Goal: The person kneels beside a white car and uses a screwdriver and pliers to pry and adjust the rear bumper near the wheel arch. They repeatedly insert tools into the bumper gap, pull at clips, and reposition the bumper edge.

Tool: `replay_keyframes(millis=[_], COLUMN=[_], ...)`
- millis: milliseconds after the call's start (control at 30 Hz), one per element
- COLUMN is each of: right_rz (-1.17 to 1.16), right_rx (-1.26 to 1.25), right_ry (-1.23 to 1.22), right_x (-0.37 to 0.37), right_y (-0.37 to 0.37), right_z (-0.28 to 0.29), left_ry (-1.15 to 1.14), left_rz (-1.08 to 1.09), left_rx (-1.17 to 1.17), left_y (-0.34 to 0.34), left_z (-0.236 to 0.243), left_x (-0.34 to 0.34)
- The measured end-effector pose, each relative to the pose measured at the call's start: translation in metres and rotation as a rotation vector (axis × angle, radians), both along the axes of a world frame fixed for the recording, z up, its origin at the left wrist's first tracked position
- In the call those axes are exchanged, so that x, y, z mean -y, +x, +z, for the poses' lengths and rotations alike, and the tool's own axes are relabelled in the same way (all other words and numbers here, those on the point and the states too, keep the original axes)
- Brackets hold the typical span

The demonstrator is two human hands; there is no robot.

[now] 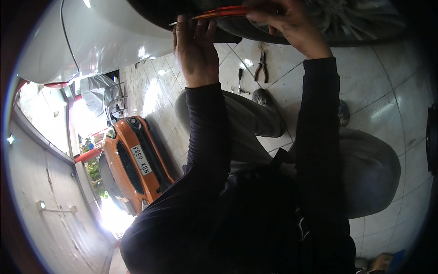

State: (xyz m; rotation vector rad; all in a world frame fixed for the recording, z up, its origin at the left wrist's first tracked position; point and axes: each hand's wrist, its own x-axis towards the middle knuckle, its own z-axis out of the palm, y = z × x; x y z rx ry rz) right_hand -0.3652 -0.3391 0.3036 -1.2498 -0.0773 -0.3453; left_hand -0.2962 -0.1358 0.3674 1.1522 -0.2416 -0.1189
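Note:
Under the pale car body (114, 32), my right hand (287, 27) grips a long red-orange screwdriver-like tool (223, 12), held nearly horizontal against the dark lining (153, 11) beside the wheel (356, 18). My left hand (194, 50) is raised with fingers stretched at the lining's lower edge, touching around the tool's thin tip; exactly what the fingertips press on is unclear. On the tiled floor below lie pliers (260, 68) with dark handles and a ratchet (240, 84) with a black grip.
My bent knees (365, 169) are low over the tiles (374, 82). An orange car (127, 160) stands at the left, near a grey covered object (96, 96) on a metal frame. Some items (378, 262) lie at the lower right edge.

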Motion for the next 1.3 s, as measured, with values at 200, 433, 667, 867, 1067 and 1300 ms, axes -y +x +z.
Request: replay_keyframes(millis=[200, 433, 667, 867, 1067, 1300], right_rz=[0.115, -0.049, -0.121, -0.051, -0.314, -0.402], right_rx=[-0.134, -0.149, -0.102, -0.34, -0.203, -0.058], right_ry=[0.175, 0.019, -0.012, 0.096, 0.061, 0.195], right_x=[-0.008, -0.023, -0.038, -0.037, -0.048, -0.06], right_y=[-0.006, 0.0, 0.0, -0.009, -0.004, 0.007], right_z=[0.0, 0.002, 0.014, 0.009, 0.008, 0.009], left_ry=[0.215, -0.178, -0.282, -0.486, -0.551, -0.577], left_rz=[0.132, 0.152, 0.31, 0.337, 0.305, 0.169], left_rx=[0.116, 0.006, -0.14, -0.115, -0.145, -0.322], left_y=[0.004, -0.005, -0.007, -0.011, -0.01, -0.005], left_z=[-0.003, -0.007, 0.003, -0.012, -0.011, -0.004], left_x=[-0.004, 0.008, 0.021, 0.028, 0.035, 0.003])
